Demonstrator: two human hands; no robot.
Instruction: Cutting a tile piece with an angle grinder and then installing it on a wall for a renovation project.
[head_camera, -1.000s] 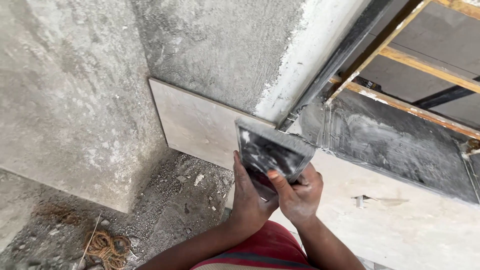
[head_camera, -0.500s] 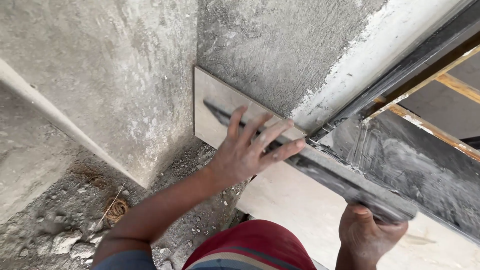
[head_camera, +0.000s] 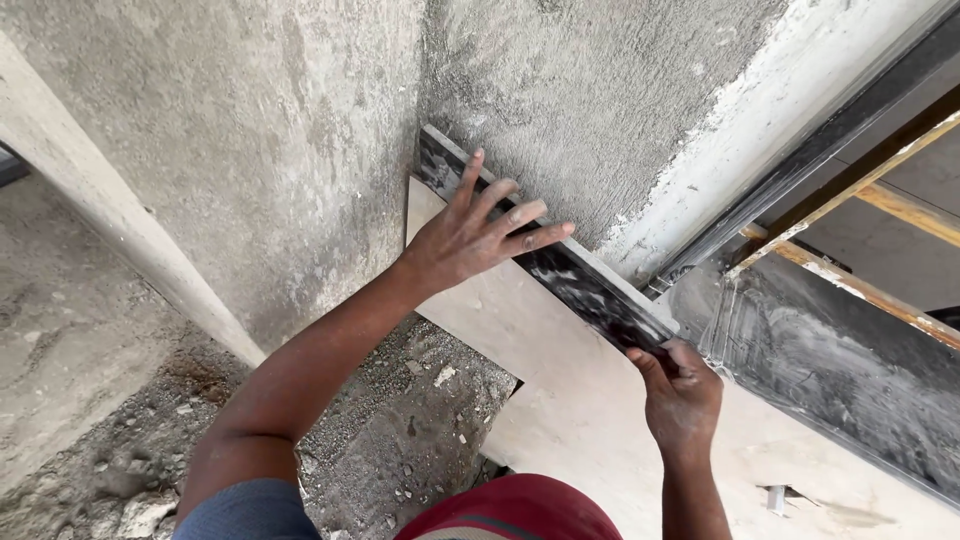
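A single head-worn camera looks steeply down from the person's own eye level, close above both arms. It faces the foot of a rough grey plastered wall (head_camera: 560, 90) where it meets the pale floor tile (head_camera: 590, 400), with a dark door frame (head_camera: 800, 170) running off at upper right. The person's knee fills the bottom edge.

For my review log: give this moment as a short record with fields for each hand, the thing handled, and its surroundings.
left hand: spread flat on the dark marbled strip, fingers reaching the rough plaster wall
right hand: gripping the strip's near end
strip position: on edge along the wall base, above the beige floor tile
beside: loose rubble, dark door frame
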